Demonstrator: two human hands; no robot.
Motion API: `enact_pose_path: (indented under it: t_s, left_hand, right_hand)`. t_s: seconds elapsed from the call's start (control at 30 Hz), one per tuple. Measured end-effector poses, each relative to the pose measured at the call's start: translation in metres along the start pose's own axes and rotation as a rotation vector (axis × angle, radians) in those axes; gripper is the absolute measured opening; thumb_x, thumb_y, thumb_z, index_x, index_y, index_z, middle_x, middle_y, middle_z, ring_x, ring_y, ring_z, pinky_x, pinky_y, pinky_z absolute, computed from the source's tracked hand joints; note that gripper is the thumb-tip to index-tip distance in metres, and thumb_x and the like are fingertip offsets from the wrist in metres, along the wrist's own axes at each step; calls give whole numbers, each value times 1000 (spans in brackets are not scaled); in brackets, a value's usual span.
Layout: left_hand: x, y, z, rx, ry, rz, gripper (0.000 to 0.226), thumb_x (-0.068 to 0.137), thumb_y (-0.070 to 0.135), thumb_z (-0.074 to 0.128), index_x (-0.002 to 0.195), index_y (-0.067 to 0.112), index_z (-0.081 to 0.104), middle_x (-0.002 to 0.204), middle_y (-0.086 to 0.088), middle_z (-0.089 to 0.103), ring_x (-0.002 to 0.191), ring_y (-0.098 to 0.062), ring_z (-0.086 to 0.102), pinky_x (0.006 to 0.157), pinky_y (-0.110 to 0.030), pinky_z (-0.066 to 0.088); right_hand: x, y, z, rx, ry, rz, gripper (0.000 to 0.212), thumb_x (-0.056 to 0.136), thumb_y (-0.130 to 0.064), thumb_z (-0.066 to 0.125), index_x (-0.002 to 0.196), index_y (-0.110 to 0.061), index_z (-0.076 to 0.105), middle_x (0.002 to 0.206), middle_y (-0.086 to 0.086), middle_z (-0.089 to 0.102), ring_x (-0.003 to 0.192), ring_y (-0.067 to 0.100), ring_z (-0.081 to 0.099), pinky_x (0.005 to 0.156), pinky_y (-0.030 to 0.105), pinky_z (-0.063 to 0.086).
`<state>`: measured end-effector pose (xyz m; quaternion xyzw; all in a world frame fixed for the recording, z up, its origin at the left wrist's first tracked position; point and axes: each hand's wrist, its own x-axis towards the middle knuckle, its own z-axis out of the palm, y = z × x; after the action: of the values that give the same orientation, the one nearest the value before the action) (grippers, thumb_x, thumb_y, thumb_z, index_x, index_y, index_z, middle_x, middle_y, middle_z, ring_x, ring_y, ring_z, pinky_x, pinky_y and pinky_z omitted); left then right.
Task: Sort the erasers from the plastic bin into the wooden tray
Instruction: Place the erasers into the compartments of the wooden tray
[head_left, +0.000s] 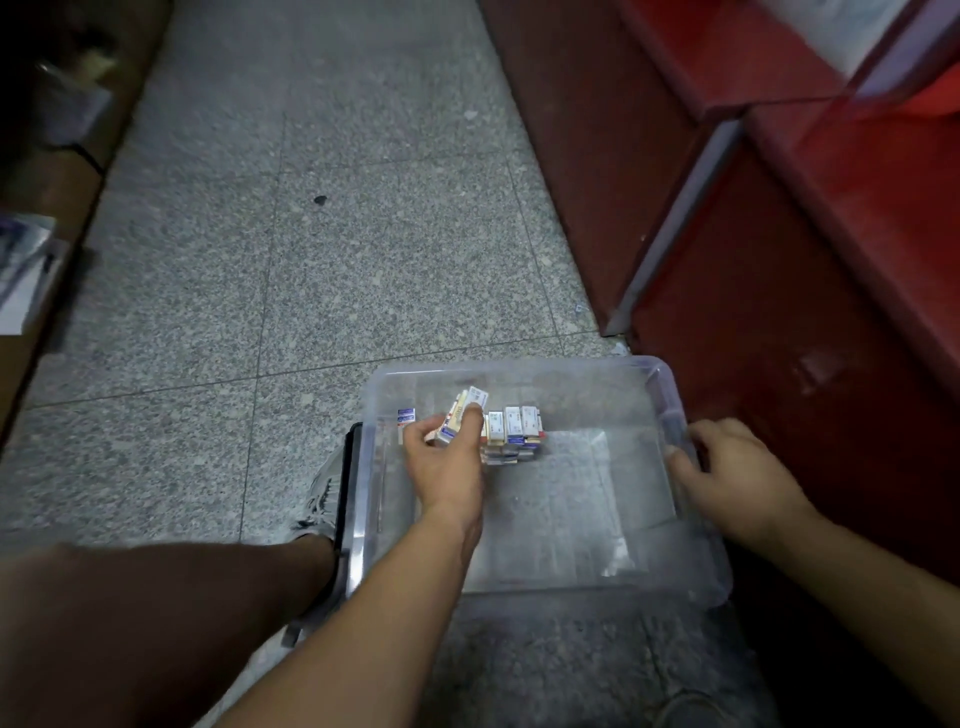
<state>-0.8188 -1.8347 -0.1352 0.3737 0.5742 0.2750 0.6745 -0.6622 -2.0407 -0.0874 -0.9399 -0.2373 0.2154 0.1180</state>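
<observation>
— Your hands?
— Two at one bin (571, 519). Right hand (727, 467) hooks its rim; left hand (447, 462) reaches in, pinching a few erasers (460, 415).
— The rest?
— A cluster (514, 431) just right of your left fingertips, too blurred to count; one loner (406, 417) just left.

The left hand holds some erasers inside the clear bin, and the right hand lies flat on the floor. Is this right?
Not quite: the head view shows the right hand gripping the right rim of the bin, not lying on the floor. The left hand does hold erasers inside the bin.
</observation>
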Motion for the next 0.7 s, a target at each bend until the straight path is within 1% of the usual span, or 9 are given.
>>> enact_pose_path:
  t_s: [0.07, 0.2, 0.3, 0.37, 0.43, 0.5, 0.57, 0.63, 0.7]
  left_hand:
    - [-22, 19, 0, 26, -201, 34, 53, 62, 47, 85, 100, 22, 57, 95, -7, 60, 76, -17, 55, 76, -30, 45]
    - [-80, 56, 11, 108, -603, 132, 39, 72, 31, 86, 99, 19, 62, 88, -5, 66, 81, -20, 61, 76, -29, 49]
    - [-135, 81, 24, 205, -832, 200, 43, 66, 38, 86, 98, 19, 64, 90, -7, 68, 84, -20, 63, 78, -28, 49]
    - [-171, 90, 32, 252, -966, 218, 43, 67, 37, 87, 97, 16, 65, 90, -7, 68, 86, -20, 63, 82, -31, 51]
    - [-205, 97, 44, 299, -1095, 229, 48, 66, 40, 89, 98, 13, 66, 94, -13, 67, 88, -20, 63, 94, -44, 52]
    - [-237, 95, 56, 339, -1201, 245, 46, 69, 36, 89, 99, 11, 65, 102, -24, 68, 92, -23, 64, 100, -51, 50]
    - [-267, 90, 68, 358, -1269, 264, 40, 72, 28, 87, 99, 8, 64, 98, -21, 69, 90, -22, 63, 91, -44, 51]
    - [-294, 83, 78, 386, -1318, 288, 37, 73, 25, 85, 98, 8, 64, 94, -12, 69, 86, -17, 61, 83, -33, 47]
    - [-316, 73, 90, 424, -1380, 303, 35, 76, 24, 87, 97, 9, 64, 95, -10, 70, 86, -15, 60, 80, -28, 47]
  right_hand:
    - [-23, -16, -24, 129, -8, -112, 4, 94, -32, 63, 95, -28, 65, 99, -2, 60, 87, 11, 60, 76, 26, 43]
    - [-80, -38, -78, 385, 156, -261, 8, 90, -27, 72, 96, -31, 73, 86, -7, 68, 76, 2, 63, 72, 19, 49]
    - [-131, -40, -119, 590, 249, -277, 12, 89, -24, 75, 100, -29, 73, 79, -20, 70, 67, -4, 60, 67, 11, 44]
    - [-163, -32, -137, 748, 275, -278, 16, 90, -23, 76, 104, -29, 73, 87, -20, 72, 73, 3, 65, 74, 16, 49]
    - [-191, -20, -152, 889, 312, -267, 18, 90, -20, 77, 106, -25, 74, 95, -7, 76, 78, 17, 69, 80, 32, 58]
    - [-214, -4, -161, 1006, 360, -207, 16, 91, -12, 74, 107, -15, 74, 97, 3, 77, 78, 21, 71, 79, 36, 61]
    - [-235, 14, -167, 1111, 419, -131, 15, 90, -7, 72, 105, -8, 73, 96, 8, 78, 79, 21, 72, 73, 31, 62]
    - [-255, 33, -170, 1189, 473, -63, 14, 89, -6, 73, 103, -9, 74, 96, 8, 78, 80, 21, 73, 73, 28, 61]
    - [-272, 51, -173, 1270, 512, 3, 14, 89, -6, 74, 101, -11, 73, 93, 8, 78, 77, 19, 73, 72, 26, 61]
